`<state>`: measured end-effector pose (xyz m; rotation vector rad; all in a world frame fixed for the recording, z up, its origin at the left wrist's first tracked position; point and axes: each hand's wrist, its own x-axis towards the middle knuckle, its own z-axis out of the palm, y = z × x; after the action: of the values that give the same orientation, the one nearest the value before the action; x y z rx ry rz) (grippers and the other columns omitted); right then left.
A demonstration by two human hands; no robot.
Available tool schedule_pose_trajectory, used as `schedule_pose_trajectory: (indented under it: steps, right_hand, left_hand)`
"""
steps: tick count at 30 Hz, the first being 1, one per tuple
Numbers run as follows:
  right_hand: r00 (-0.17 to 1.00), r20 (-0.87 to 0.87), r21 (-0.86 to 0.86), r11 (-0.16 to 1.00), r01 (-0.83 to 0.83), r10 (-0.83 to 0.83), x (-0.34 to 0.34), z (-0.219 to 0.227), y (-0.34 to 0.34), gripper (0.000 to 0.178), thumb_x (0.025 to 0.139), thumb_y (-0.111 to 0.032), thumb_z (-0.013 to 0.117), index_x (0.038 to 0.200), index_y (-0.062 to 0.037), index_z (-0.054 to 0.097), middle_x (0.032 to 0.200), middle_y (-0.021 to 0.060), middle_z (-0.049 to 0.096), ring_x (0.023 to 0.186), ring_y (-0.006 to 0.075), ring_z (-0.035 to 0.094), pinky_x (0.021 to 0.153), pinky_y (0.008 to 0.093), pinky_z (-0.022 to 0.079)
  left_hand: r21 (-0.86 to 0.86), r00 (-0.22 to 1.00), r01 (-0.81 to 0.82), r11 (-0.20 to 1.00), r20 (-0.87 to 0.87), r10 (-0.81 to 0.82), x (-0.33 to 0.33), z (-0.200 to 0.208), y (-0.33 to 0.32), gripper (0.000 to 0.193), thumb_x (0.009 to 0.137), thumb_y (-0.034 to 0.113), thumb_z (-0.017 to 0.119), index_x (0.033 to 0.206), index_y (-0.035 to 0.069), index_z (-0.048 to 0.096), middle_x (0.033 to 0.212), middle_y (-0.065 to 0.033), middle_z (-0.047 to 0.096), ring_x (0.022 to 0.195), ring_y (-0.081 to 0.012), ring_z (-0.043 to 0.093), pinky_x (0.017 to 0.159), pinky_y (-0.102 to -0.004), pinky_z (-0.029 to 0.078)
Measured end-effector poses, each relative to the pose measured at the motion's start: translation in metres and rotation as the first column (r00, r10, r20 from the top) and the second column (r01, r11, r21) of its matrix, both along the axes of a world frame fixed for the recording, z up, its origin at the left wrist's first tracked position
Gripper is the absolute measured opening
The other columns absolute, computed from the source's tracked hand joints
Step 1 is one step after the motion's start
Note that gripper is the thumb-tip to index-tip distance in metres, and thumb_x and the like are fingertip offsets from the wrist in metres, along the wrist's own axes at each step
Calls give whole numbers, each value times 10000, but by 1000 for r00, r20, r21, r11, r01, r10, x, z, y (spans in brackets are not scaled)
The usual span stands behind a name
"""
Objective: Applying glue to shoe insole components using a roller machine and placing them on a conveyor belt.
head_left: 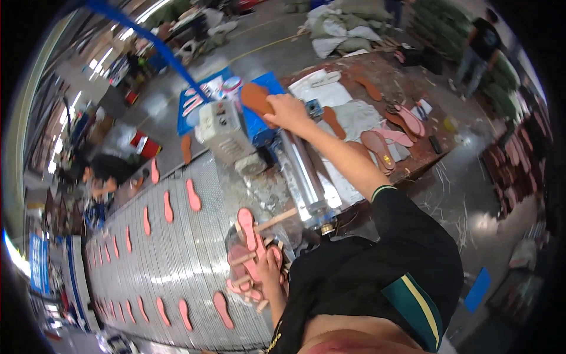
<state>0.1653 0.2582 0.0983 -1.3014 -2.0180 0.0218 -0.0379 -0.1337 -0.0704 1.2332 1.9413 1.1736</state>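
My right hand (289, 112) reaches forward with its fingers closed on the edge of a brown shoe insole (254, 97), held above the far end of a metal roller machine (302, 171). Lower down, my left hand (270, 274) is at a heap of pink insoles on the near right of the conveyor. Its fingers close round a pink insole (252, 270); part of the grip is hidden. Another pink insole (246, 227) sticks out of the heap just beyond that hand. Small tan strips (243, 258) lie among the heap.
On the slatted conveyor (159, 253), pink insoles lie in two rows running left. A grey motor box (222, 130) stands beside the roller. The worktable (413, 159) at right bears cloths, brown and pink insoles and tools. A co-worker (112, 171) sits beyond the conveyor; another person (480, 50) stands far right.
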Motion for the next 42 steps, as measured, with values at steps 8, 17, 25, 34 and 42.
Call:
schedule_pose_trajectory:
  steps: [8, 17, 25, 34, 42]
  right_hand:
    - [214, -976, -119, 906, -405, -33, 91, -10, -47, 160, 859, -98, 555, 965, -25, 649, 696, 19, 590, 515, 73, 502, 440, 226, 364]
    - [-146, -894, -405, 904, -137, -423, 198, -130, -231, 181, 838, -94, 458, 928, -67, 613, 767, 35, 584, 612, 112, 545, 490, 253, 419]
    - [-222, -835, -496, 863, -95, -504, 216, -136, -280, 189, 879, -117, 428, 923, -86, 609, 795, 22, 593, 612, 110, 543, 510, 256, 440]
    - [-336, -866, -276, 915, -295, -370, 214, -129, -286, 182, 871, -103, 456, 994, -83, 589, 903, 33, 610, 727, 126, 574, 590, 286, 480]
    - [-367, -879, -153, 908, -389, -305, 212, -138, -287, 219, 848, -92, 457, 1022, -48, 583, 917, 48, 641, 764, 149, 646, 641, 315, 531]
  left_hand:
    - [-114, 966, 237, 965, 138, -221, 12, -3, 13, 439, 995, 286, 492, 694, -23, 574, 559, -29, 507, 537, -95, 461, 502, -275, 356]
    - [-48, 931, 350, 936, -92, -353, 29, 31, 72, 264, 877, 158, 643, 717, -52, 630, 630, -129, 588, 583, -209, 544, 589, -339, 426]
    - [49, 916, 389, 920, -125, -380, 40, 69, 111, 380, 924, 211, 619, 627, -24, 595, 530, -17, 482, 533, -86, 405, 503, -286, 335]
    - [97, 940, 320, 943, 90, -328, 32, 60, 123, 508, 980, 284, 532, 560, -1, 531, 498, 8, 463, 493, -63, 379, 472, -257, 306]
    - [245, 959, 280, 928, -113, -260, 47, 67, 114, 333, 910, 123, 621, 615, -3, 531, 617, -10, 506, 559, -79, 393, 501, -262, 296]
